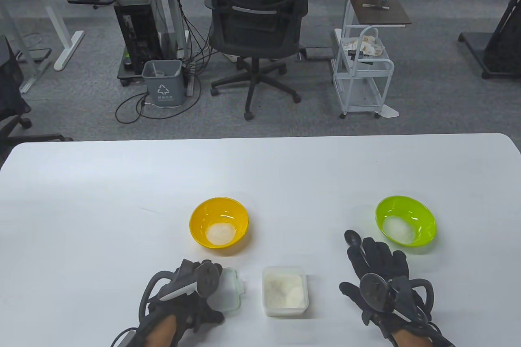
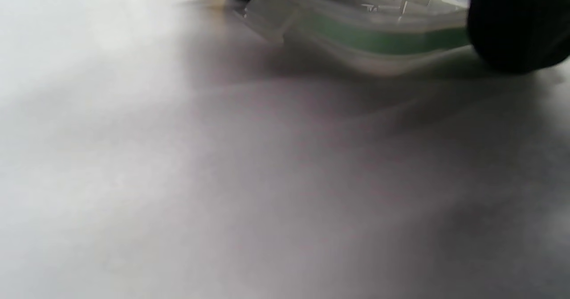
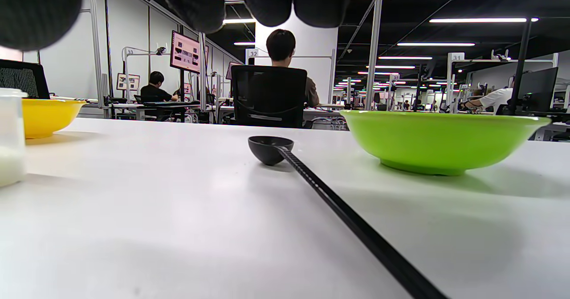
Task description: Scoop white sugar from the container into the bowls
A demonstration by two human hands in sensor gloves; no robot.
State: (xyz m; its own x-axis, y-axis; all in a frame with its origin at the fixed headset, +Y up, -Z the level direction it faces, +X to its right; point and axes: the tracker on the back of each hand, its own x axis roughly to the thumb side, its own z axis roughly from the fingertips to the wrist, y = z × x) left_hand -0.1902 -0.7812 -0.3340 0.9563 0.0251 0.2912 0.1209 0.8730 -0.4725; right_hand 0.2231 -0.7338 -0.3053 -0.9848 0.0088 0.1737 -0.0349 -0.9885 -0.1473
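The right hand (image 1: 380, 278) is laid flat over the handle of the black spoon (image 1: 352, 238), fingers spread rather than curled; whether the handle is actually pinched underneath cannot be told. The left hand (image 1: 191, 294) rests on the clear lid (image 1: 230, 290), which lies just beside the open sugar container (image 1: 285, 291); its fingers are hidden under the tracker, so a grip cannot be confirmed there either.

The spoon is judged light, stiff and thin, lying flat on the table (image 1: 122, 200), so it is best taken along the middle of the handle, lifted by the fingertips. Loose sugar will spill if the bowl of the spoon is tilted. The container looks light and may slide when scooped against, so it should be steadied at its wall.

Sugar already in the yellow bowl (image 1: 218, 225) and the green bowl (image 1: 406, 221) is shown only from above. The right wrist view alone shows the spoon's bowl (image 3: 270, 149) resting on the table, empty as far as can be seen, just beside the green bowl. The left wrist view, blurred, offers only the lid's green-edged rim (image 2: 369, 36).
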